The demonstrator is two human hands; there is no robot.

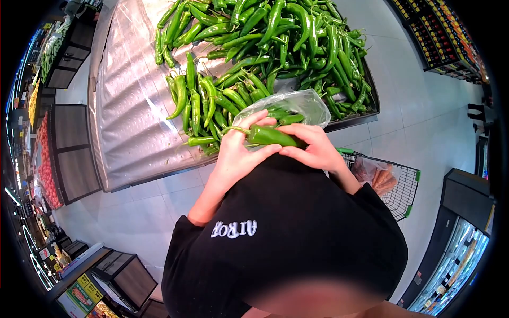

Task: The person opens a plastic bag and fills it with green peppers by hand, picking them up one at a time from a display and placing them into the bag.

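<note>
A thick green pepper (268, 135) lies sideways between my two hands, close in front of my chest. Its stem end is at my left hand (237, 150), whose thumb and fingers curl round it. My right hand (312, 143) grips the other end, thumb underneath and fingers over the top, hiding the tip. Just beyond the hands, a clear plastic bag (315, 103) with a few green peppers in it overlaps the edge of the pepper pile. Long green peppers (254, 37) are heaped on the display stand, with looser ones around my left hand.
The display stand (130, 90) has a ridged, plastic-like cover and a dark edge. At the right is a wire shopping cart (403, 185) holding bagged produce (383, 179). Grey floor tiles (413, 95) surround the stand. Shelves of packaged goods (437, 34) stand at the upper right.
</note>
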